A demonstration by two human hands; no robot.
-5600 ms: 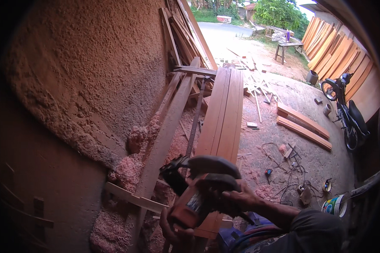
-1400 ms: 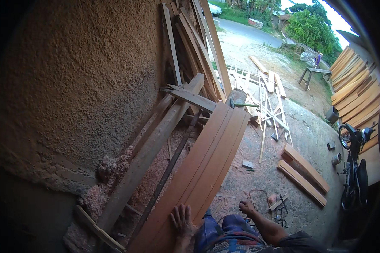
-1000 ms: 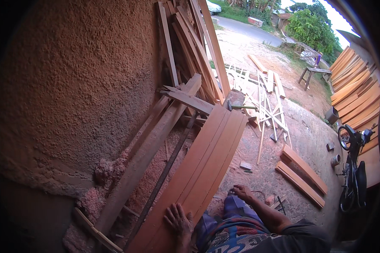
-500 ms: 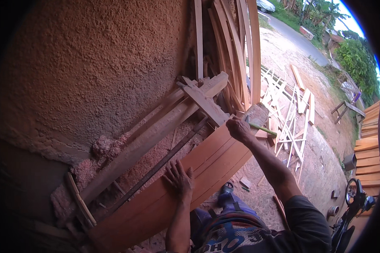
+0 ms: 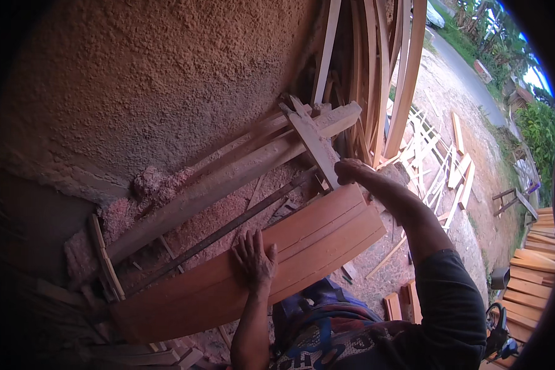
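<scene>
A wide reddish-brown plank [image 5: 314, 231] with dark lines along its length lies slantwise in front of me, its far end to the right. On its upper face my left hand [image 5: 256, 259] rests flat, fingers spread. My right hand [image 5: 351, 171] is closed beyond the plank's far end, beside the slanted wooden crosspiece [image 5: 314, 147] of a rough timber frame. Whatever is inside those fingers is hidden from view. Behind the plank runs the frame's long thick beam [image 5: 228, 196], with a thin dark bar [image 5: 243, 229] between them.
A rough brown wall [image 5: 185, 80] rises on the left, with pinkish shavings [image 5: 157, 185] at its foot. Tall wooden strips [image 5: 379, 74] lean at the back. Scattered offcuts [image 5: 435, 166] cover the ground to the right, near stacked boards [image 5: 530, 283] and a parked motorbike [image 5: 501, 339].
My right hand has moved off the plank's far end toward the crosspiece. The green-handled tool beside it no longer shows. The plank's far end sits lower, and the view has shifted.
</scene>
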